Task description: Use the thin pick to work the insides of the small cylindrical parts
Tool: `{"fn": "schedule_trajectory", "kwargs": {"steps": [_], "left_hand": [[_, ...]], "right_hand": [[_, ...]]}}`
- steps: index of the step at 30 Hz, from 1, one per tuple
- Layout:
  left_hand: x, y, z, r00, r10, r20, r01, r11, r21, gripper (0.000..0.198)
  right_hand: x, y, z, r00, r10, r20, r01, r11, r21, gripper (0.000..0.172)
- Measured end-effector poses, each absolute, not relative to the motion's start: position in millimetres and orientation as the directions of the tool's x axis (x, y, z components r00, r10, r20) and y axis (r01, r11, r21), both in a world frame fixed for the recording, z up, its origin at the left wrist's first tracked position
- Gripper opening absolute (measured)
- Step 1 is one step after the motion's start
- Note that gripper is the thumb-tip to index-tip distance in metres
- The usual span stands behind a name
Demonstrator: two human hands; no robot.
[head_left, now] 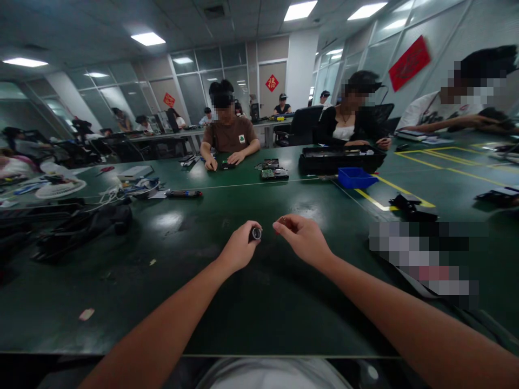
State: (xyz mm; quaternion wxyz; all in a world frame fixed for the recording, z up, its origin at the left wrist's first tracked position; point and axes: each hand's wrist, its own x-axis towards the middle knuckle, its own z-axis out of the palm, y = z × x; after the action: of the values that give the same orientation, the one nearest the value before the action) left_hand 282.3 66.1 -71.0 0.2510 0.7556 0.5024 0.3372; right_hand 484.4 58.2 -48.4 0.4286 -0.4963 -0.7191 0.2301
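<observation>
My left hand (239,246) is closed around a small black cylinder (255,234) with a shiny, ring-shaped open end facing right; most of its body is hidden in my fingers. A short gap to the right, my right hand (305,237) is curled, thumb and fingertips close together. Something small and reddish-brown shows between those fingers, too small to name. Both hands are held above the green tabletop (275,313), apart from each other.
A blue bin (356,177) stands back right, beside a long black housing (343,159). Circuit-board parts (274,173) lie mid-back. A screwdriver-like tool (184,194) and black casings (85,227) are left. Across the table, a person in a brown shirt (229,141) handles a small device.
</observation>
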Motion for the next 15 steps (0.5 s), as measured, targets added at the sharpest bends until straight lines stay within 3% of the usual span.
{"fn": "schedule_trajectory", "kwargs": {"steps": [9,15], "left_hand": [[271.8,78.3,-79.3,0.222,0.933,0.282,0.570,-0.359,0.739,0.045],[272.2,75.8,-76.8,0.266,0.910,0.318,0.553,-0.415,0.722,0.037]], "right_hand": [[488.0,60.9,-52.5,-0.034,0.879,0.476,0.293,0.464,-0.836,0.023],[486.0,55.6,-49.1,-0.066,0.878,0.474,0.312,0.469,-0.826,0.024]]}}
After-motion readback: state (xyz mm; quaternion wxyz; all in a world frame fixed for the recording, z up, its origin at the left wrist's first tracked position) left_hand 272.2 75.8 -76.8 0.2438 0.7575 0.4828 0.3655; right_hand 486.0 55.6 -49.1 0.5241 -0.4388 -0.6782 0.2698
